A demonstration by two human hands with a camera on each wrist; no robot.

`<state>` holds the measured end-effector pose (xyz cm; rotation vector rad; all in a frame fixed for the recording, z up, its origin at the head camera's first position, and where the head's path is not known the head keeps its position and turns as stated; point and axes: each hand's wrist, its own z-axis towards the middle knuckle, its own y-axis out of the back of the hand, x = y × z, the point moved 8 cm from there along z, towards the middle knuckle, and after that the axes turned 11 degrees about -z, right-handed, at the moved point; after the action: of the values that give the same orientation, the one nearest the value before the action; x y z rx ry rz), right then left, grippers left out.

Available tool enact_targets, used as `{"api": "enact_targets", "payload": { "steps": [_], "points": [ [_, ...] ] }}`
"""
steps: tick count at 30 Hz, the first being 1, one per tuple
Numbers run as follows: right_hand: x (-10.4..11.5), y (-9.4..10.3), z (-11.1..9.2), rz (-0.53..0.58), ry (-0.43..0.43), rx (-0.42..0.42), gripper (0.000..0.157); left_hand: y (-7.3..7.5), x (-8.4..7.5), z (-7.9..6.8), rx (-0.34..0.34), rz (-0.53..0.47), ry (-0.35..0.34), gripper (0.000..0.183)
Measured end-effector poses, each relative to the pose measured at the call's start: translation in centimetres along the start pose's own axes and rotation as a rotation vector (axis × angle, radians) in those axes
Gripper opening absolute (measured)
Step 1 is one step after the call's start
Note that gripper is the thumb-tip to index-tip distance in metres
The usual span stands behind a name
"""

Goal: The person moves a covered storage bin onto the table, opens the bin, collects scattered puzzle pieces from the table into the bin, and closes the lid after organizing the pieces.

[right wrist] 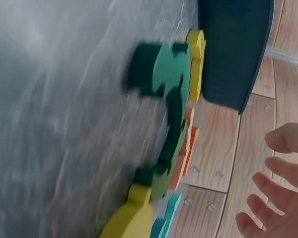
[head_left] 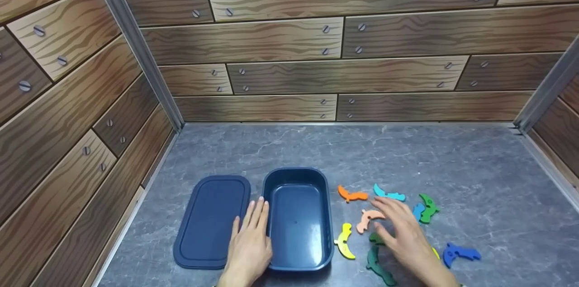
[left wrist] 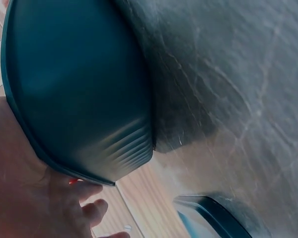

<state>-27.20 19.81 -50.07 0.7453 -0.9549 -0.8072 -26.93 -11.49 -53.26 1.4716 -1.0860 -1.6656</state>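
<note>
My left hand (head_left: 251, 246) lies with straight fingers along the left rim of a dark blue plastic box (head_left: 294, 223); the left wrist view shows that hand (left wrist: 44, 198) at the box's edge. Above the scattered flat, curved toy pieces hovers my right hand (head_left: 405, 232), its fingers loosely bent around nothing. Nearest to it are a peach piece (head_left: 368, 219), a dark green piece (head_left: 379, 265) and another green piece (head_left: 375, 238) partly hidden by the hand. In the right wrist view the right hand (right wrist: 283, 183) is apart from the pieces.
A dark blue lid (head_left: 212, 221) lies flat left of the box. Around the right hand lie orange (head_left: 352, 194), turquoise (head_left: 389, 193), yellow (head_left: 345, 241), green (head_left: 428, 209) and blue (head_left: 460, 253) pieces. Wood-patterned walls (head_left: 289, 74) border the grey marbled table (head_left: 475, 165).
</note>
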Motion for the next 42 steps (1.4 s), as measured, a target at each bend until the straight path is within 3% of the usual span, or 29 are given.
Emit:
{"api": "enact_targets", "payload": {
  "steps": [11,16,20,33,42],
  "points": [
    [-1.8,-1.0,1.0,-0.099,0.031,0.086,0.045,-0.1,0.1,0.1,-0.003,0.001,-0.022,0.062],
    [-1.8,-1.7,1.6,-0.171,0.113,0.099,0.051,-0.1,0.2,0.1,-0.007,0.000,-0.030,0.061],
    [-1.9,-2.5,2.1,-0.219,0.155,0.156,0.052,-0.1,0.2,0.1,0.000,0.002,-0.025,0.060],
    [-3.0,-5.1,2.3,-0.264,0.128,0.339,0.045,-0.4,0.2,0.2,0.016,-0.011,-0.027,0.060],
    [-3.2,-5.3,2.7,-0.227,0.070,0.344,0.036,-0.3,0.2,0.2,0.001,-0.004,-0.024,0.059]
  ]
}}
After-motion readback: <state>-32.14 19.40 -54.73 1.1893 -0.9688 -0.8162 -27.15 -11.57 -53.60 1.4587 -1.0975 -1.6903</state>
